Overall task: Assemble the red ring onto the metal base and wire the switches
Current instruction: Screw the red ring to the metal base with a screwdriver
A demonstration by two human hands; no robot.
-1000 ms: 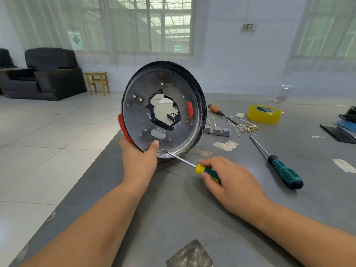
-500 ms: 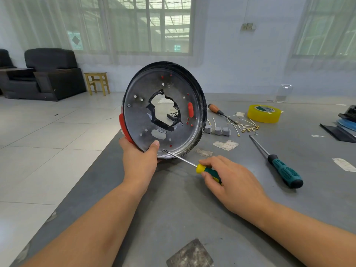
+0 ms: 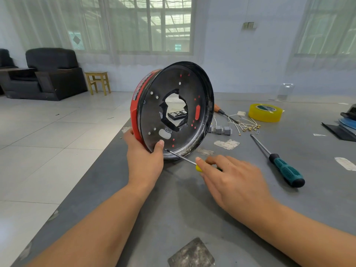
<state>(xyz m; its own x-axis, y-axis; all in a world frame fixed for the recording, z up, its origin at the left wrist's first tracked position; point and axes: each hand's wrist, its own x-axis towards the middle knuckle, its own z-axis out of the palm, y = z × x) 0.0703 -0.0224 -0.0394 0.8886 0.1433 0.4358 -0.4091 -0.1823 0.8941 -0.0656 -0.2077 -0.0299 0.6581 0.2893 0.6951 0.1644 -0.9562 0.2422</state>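
Note:
My left hand point(image 3: 143, 160) grips the lower edge of the round metal base point(image 3: 185, 105), which stands on its rim on the grey table point(image 3: 212, 218). The red ring point(image 3: 135, 112) sits against the base's far side, showing along its left edge. My right hand point(image 3: 231, 182) holds a small yellow-handled screwdriver point(image 3: 198, 167); its thin shaft slants up-left and its tip touches the base near my left thumb. Several grey switches point(image 3: 221, 130) and loose wires point(image 3: 246, 125) lie on the table behind the base.
A teal-handled screwdriver point(image 3: 285, 170) lies right of my hands. An orange-handled screwdriver point(image 3: 218, 109), a yellow tape roll point(image 3: 264, 112) and dark items point(image 3: 344, 124) at the right edge sit farther back. The table's left edge drops to a tiled floor.
The base has turned, so more of the red ring shows on the left. My right hand's fingers have loosened along the screwdriver handle.

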